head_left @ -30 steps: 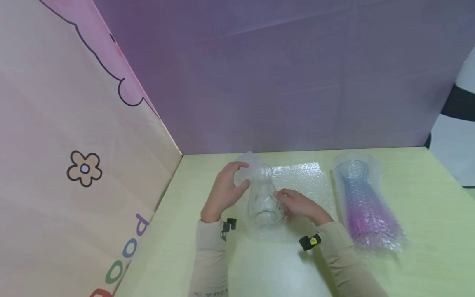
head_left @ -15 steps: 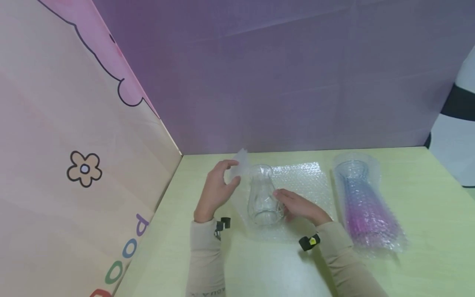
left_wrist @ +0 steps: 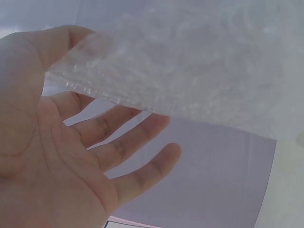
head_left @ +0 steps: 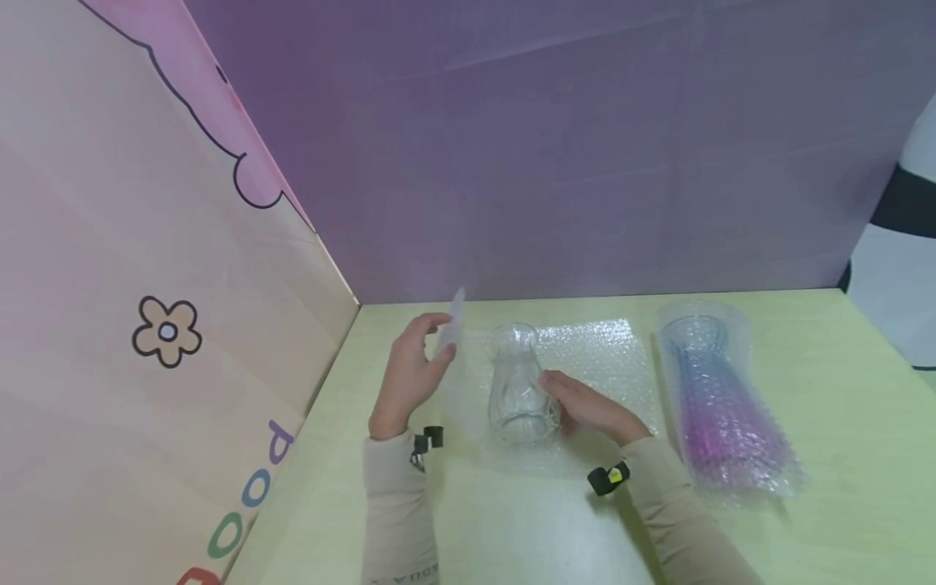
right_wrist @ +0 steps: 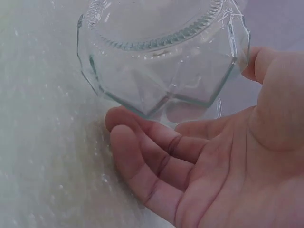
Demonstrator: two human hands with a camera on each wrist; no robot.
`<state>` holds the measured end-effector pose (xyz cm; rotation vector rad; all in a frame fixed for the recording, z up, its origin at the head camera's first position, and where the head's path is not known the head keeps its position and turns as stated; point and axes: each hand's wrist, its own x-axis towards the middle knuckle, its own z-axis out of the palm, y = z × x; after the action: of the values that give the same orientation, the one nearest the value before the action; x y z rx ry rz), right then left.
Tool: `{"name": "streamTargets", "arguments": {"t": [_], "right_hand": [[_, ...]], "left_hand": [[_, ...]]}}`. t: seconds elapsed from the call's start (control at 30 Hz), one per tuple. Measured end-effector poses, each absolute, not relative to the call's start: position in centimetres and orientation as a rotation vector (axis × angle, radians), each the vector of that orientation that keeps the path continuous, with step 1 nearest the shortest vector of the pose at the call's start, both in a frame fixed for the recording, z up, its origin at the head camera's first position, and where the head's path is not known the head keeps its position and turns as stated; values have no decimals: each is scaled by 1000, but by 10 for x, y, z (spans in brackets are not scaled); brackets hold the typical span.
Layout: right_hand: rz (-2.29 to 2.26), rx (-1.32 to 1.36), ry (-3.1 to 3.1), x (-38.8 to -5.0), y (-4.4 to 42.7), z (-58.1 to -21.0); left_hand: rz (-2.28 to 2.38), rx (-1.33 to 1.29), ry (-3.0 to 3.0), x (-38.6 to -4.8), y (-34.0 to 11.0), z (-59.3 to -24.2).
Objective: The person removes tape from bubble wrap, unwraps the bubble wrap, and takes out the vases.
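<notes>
1. Atop central bubble wrap (head_left: 600, 349) lies a glass vase (head_left: 517, 398), probably slippery and fragile; best held round its wide body.
2. Left hand (head_left: 411, 370) pinches the wrap's left edge; right hand (head_left: 594, 406) grips the vase's right side.

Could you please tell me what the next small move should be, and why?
Probably the left hand should lower the bubble wrap flap flat to the left of the glass vase. That hand pinches the raised flap, which has moved leftward, away from the vase, over the last second, while the right hand holds the vase.
</notes>
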<state>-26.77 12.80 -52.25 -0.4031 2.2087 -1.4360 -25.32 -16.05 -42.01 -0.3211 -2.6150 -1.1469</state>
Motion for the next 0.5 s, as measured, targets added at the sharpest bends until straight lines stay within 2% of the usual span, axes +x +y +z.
{"name": "streamTargets", "arguments": {"t": [0.5], "right_hand": [[-1448, -445, 2209, -270, 128, -527]], "left_hand": [[-1209, -274, -2633, -254, -176, -426]]}}
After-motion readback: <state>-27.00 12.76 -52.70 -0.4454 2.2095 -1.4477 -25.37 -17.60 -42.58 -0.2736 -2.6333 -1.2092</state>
